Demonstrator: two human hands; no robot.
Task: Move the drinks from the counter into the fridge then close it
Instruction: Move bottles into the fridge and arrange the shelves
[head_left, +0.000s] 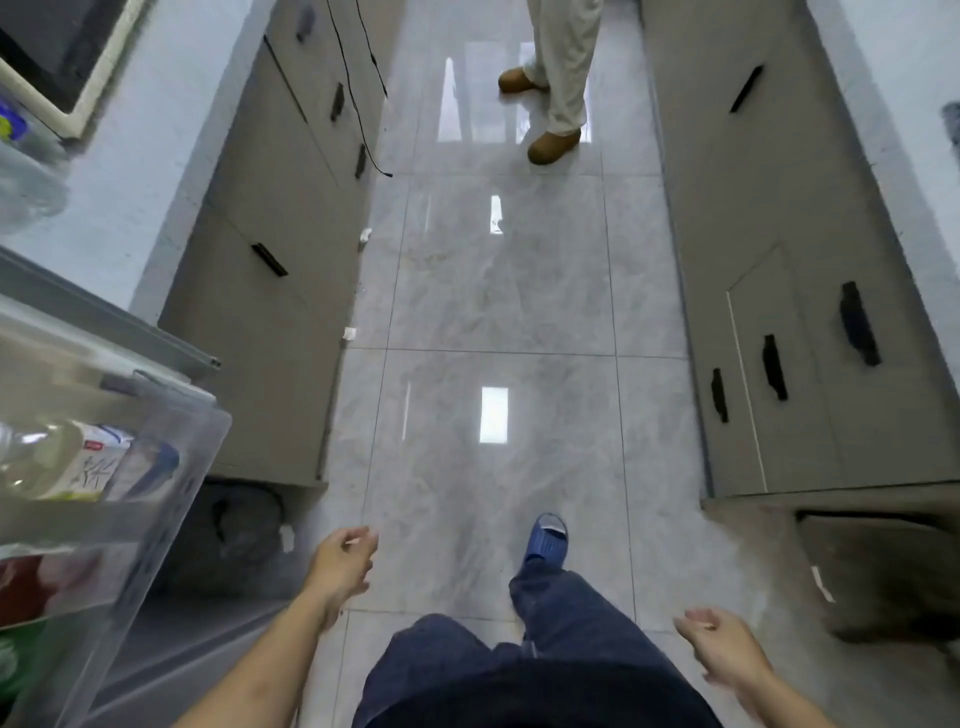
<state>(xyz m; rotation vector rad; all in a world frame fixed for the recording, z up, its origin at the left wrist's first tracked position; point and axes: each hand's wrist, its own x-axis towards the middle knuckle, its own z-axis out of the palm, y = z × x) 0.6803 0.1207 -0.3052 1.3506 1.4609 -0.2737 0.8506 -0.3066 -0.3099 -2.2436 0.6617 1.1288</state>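
Fingers (358, 535) of the left hand (340, 564) are loosely curled and slightly apart, and nothing is held in them; the hand hangs in the air above the floor (493, 312), just beside the open fridge door (104, 519). Fingers of the right hand (722, 647) are likewise relaxed, spread a little and empty, with the hand held low at the right, well apart from the left one. Between the two forearms, dark blue trousers (561, 613) and a blue slipper (545, 540) are seen, the slippered foot set forward on the glossy grey tiles.

At the left edge, the clear door shelf of the fridge is seen to hold a pale bottle (57, 462) with a white and green label, lying at a tilt behind the plastic rim. Lower shelves show red and green shapes, too blurred to be named. Further up the left edge, more bottles (21, 156) are seen on the tabletop (119, 171), blurred, near the frame of a dark appliance.

Grey cabinets (280, 260) with black handles line both sides of the aisle. A black cable (358, 93) hangs down the left cabinets. At the far end of the aisle, another person's legs in light trousers (563, 57) and tan shoes are seen standing.
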